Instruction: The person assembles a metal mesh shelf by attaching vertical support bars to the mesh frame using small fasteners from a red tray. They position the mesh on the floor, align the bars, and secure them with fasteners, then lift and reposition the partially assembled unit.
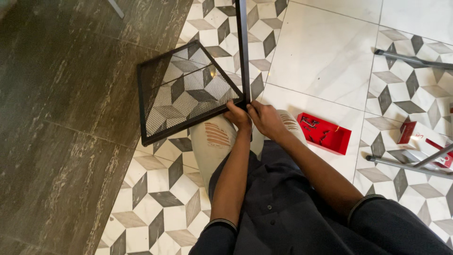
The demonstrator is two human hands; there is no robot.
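- Mesh panel [186, 89]: a square black metal frame filled with wire mesh, located at upper centre of the frame. It lies tilted, one corner pointing down toward the hands, with the patterned floor visible through the mesh.
- Black post [243, 47]: a slim dark metal bar running from the top edge of the frame straight down to the panel's lower right corner, where the two parts meet.
- Left hand [237, 118]: positioned at centre frame, directly at that corner joint. The fingers are curled narrow against the panel's edge and the post's lower end — touching both.
- Right hand [266, 120]: just beside the left hand, on its right. The fingers are bent in toward the same joint; whether they pinch a small part cannot be told.
- Knees in pale ripped trousers [214, 141]: directly below the hands, under the panel's lower edge.
- Red tray [325, 133]: a shallow open box at centre right, on the floor, holding small dark hardware pieces — well apart from the hands.
- Grey metal bars [410, 165]: lying at the right edge of the frame, near red and white packaging.
- Floor: dark wood-look boards at left, grey and white geometric tiles at centre and right.
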